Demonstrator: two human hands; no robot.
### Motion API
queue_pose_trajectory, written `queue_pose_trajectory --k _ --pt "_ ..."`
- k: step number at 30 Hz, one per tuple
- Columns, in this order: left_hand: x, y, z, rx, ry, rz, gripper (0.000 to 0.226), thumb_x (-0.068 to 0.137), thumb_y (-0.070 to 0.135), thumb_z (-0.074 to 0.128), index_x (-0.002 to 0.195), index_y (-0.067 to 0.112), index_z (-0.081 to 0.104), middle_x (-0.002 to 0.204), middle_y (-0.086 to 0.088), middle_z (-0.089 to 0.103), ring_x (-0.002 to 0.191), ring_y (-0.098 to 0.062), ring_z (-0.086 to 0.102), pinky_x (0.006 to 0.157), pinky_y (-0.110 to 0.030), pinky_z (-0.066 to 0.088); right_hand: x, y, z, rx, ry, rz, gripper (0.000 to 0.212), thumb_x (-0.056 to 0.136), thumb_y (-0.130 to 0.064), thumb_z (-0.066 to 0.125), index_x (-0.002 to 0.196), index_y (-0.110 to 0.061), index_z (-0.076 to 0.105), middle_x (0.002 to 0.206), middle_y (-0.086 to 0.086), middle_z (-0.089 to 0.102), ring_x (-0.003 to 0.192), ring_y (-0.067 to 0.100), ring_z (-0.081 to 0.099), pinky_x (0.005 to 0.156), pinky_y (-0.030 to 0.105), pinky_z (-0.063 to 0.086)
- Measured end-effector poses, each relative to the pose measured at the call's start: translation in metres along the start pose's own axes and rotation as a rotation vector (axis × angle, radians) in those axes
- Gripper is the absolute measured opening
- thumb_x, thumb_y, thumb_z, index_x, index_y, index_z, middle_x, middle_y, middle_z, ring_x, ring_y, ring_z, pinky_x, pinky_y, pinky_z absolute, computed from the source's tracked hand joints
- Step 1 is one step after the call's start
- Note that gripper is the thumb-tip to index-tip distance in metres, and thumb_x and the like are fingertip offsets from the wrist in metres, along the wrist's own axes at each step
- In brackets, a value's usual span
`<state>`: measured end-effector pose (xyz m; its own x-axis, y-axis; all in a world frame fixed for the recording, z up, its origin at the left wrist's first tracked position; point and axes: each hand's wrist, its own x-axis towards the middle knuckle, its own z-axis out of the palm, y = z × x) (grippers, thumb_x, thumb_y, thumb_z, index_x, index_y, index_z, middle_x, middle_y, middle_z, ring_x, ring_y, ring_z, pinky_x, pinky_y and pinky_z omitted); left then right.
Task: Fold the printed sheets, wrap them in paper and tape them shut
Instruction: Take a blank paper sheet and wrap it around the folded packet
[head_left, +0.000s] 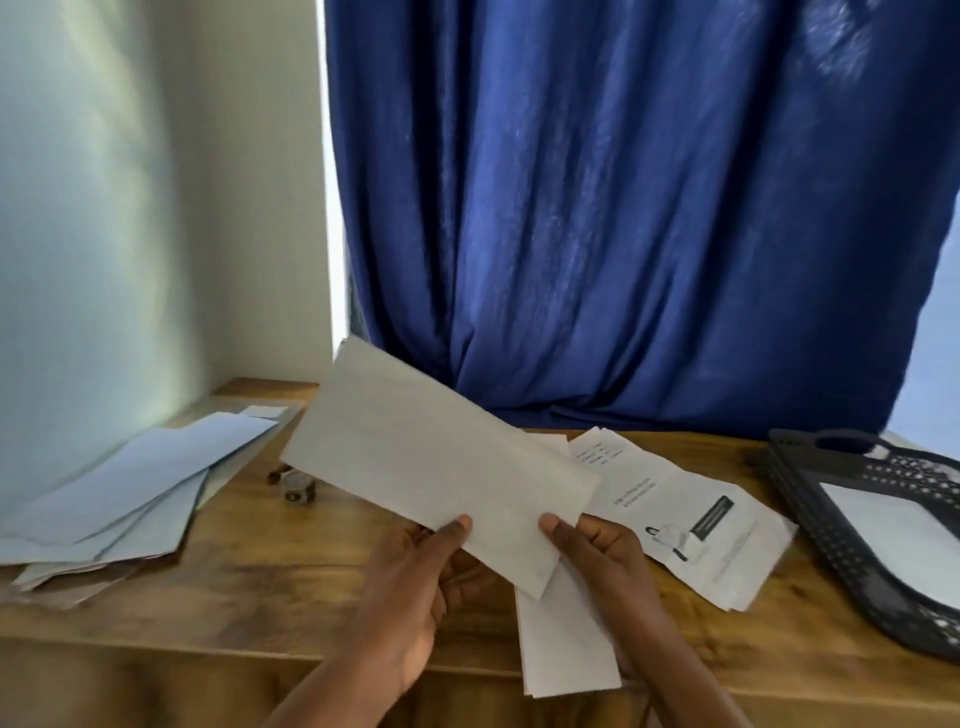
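- Hands hold a folded paper packet (436, 462) up above the wooden tabletop (291, 587), tilted, its far end toward 11 o'clock.
- Left hand (415, 597): grip pinching the packet's near edge, thumb on top.
- Right hand (608, 566): grip pinching the packet's near corner, thumb on top.
- Printed sheets (691, 514) lie flat at 2 o'clock from the hands; a blank white sheet (566, 644) lies under the right hand.
- Pile of pale papers (124, 499) sits at 9 o'clock, a small tape roll (297, 487) just beside it.
- Black tray (841, 540) at 3 o'clock holds a white sheet.
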<state>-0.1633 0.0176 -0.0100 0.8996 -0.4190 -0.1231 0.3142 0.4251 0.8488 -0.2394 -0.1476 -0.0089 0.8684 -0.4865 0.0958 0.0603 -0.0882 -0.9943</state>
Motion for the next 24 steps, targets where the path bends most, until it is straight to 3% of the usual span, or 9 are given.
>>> queue_pose_trajectory --k 3,8,10,12,14,16,18,20,24 --pt "0.000 0.000 -0.004 0.103 -0.058 -0.161 0.036 0.093 0.015 0.072 0.126 0.009 0.059 0.104 -0.020 0.076 0.086 -0.033 0.074 0.069 -0.045 0.061 0.006 0.002 -0.015 -0.095 -0.020 0.107 0.029 0.089 -0.037 0.071 0.089 -0.010 0.078 0.087 0.003 0.079 0.074 0.025 0.075 0.068 0.034 0.060" --pt "-0.010 0.019 -0.016 0.619 -0.415 -0.357 0.035 0.096 0.033 0.069 0.126 0.015 0.062 0.109 -0.014 0.077 0.085 -0.028 0.071 0.060 -0.031 0.053 0.016 0.016 -0.027 -0.155 0.010 0.150 0.040 0.081 -0.044 0.079 0.089 -0.005 0.079 0.089 0.006 0.079 0.083 0.033 0.074 0.079 0.046 0.059" --pt "-0.012 0.023 -0.017 0.895 -0.519 -0.229 0.027 0.098 0.036 0.066 0.121 0.021 0.066 0.106 -0.002 0.078 0.085 -0.020 0.074 0.060 -0.025 0.053 0.019 0.019 -0.023 -0.160 -0.004 0.153 0.041 0.080 -0.043 0.080 0.090 -0.003 0.078 0.090 0.008 0.079 0.086 0.035 0.073 0.084 0.050 0.058" --pt "-0.007 0.021 -0.020 1.061 -0.523 0.104 0.024 0.093 0.039 0.073 0.116 0.033 0.068 0.103 0.009 0.076 0.086 -0.012 0.073 0.062 -0.020 0.052 0.021 0.020 -0.019 -0.188 -0.005 0.147 0.041 0.077 -0.048 0.078 0.087 -0.008 0.079 0.088 0.003 0.079 0.082 0.027 0.075 0.080 0.043 0.059" --pt "0.003 0.019 -0.021 1.202 -0.492 0.450 0.043 0.084 0.052 0.078 0.123 0.045 0.062 0.114 0.023 0.068 0.098 -0.003 0.066 0.073 -0.015 0.050 0.020 0.018 -0.016 -0.207 0.004 0.131 0.046 0.071 -0.053 0.076 0.085 -0.009 0.080 0.085 0.000 0.079 0.076 0.019 0.075 0.070 0.031 0.058" --pt "0.017 0.018 -0.017 1.404 -0.506 0.646 0.074 0.076 0.071 0.075 0.140 0.055 0.040 0.139 0.038 0.044 0.124 0.013 0.046 0.093 -0.010 0.042 0.019 0.017 -0.015 -0.204 0.017 0.112 0.043 0.069 -0.052 0.077 0.083 -0.012 0.080 0.083 -0.004 0.079 0.074 0.014 0.074 0.065 0.025 0.057" --pt "0.035 0.015 -0.010 1.564 -0.587 0.686 0.103 0.070 0.082 0.071 0.151 0.059 0.013 0.156 0.039 0.014 0.140 0.016 0.017 0.117 -0.018 0.025 0.018 0.017 -0.016 -0.224 0.042 0.100 0.032 0.074 -0.049 0.079 0.078 -0.017 0.079 0.080 -0.010 0.078 0.073 0.008 0.073 0.065 0.023 0.055" --pt "0.054 0.011 -0.002 1.659 -0.678 0.690 0.118 0.067 0.084 0.072 0.155 0.056 -0.003 0.165 0.029 -0.001 0.149 0.005 0.002 0.122 -0.028 0.009 0.018 0.017 -0.015 -0.241 0.057 0.106 0.028 0.077 -0.047 0.079 0.078 -0.019 0.079 0.079 -0.011 0.077 0.072 0.007 0.072 0.065 0.024 0.055" --pt "0.085 0.003 0.009 1.697 -0.798 0.676 0.117 0.077 0.068 0.076 0.158 0.049 -0.007 0.165 0.017 0.007 0.148 -0.002 0.010 0.121 -0.029 0.010 0.017 0.014 -0.016 -0.200 0.067 0.114 0.031 0.079 -0.047 0.077 0.082 -0.016 0.079 0.081 -0.004 0.079 0.072 0.014 0.075 0.061 0.021 0.054"
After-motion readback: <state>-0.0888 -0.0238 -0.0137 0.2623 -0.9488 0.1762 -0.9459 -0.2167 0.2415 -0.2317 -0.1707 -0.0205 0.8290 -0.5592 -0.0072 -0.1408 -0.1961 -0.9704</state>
